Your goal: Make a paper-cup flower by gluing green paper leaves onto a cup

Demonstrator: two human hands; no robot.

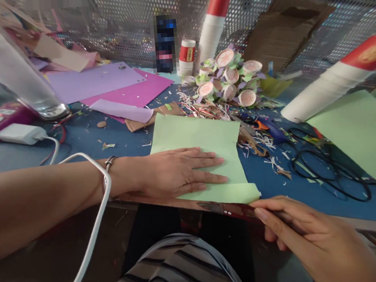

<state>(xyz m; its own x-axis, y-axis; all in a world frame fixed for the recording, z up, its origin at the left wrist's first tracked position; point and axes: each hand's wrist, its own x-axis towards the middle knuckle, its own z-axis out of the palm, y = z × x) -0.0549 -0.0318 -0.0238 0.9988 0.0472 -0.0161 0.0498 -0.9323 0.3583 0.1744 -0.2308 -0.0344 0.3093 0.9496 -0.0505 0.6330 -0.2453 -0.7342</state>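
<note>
A light green paper sheet [200,135] lies folded on the blue table [126,141], its folded edge at the table's near edge. My left hand [177,172] rests flat on it, fingers stretched out and pressing it down. My right hand [299,232] is at the near edge, fingers closed on a thin dark tool [227,209] with small rivets, perhaps a knife. The tool's far end reaches the front corner of the green sheet. A bracelet [107,173] is on my left wrist.
Black scissors [326,165] and a second green sheet [359,132] lie to the right. Paper scraps, a paper-cup flower craft [230,79] and cup stacks [330,84] sit behind. Purple and pink sheets [105,84], a glass [20,76] and a white charger [20,133] with cable are at the left.
</note>
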